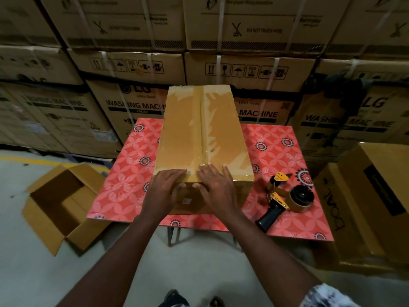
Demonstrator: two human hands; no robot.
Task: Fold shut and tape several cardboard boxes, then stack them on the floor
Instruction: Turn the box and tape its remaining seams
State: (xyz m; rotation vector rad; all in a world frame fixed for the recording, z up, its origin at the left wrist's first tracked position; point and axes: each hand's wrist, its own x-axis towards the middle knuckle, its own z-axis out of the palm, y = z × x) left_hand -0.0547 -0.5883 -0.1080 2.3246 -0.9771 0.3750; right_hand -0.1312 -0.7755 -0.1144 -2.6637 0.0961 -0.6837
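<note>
A closed cardboard box [199, 129] stands on the red flowered table [276, 151], with clear tape running along its top seam and over the near edge. My left hand [164, 192] lies flat over the box's near top edge, left of the seam. My right hand [218, 187] presses flat on the tape at the same near edge, fingers spread on the top and thumb down the front face. A yellow and black tape dispenser [285, 201] lies on the table to the right of the box.
An open empty cardboard box [59, 202] sits on the floor at the left of the table. Closed boxes [365, 207] stand on the floor at the right. A wall of stacked washing machine cartons [137, 63] rises behind the table.
</note>
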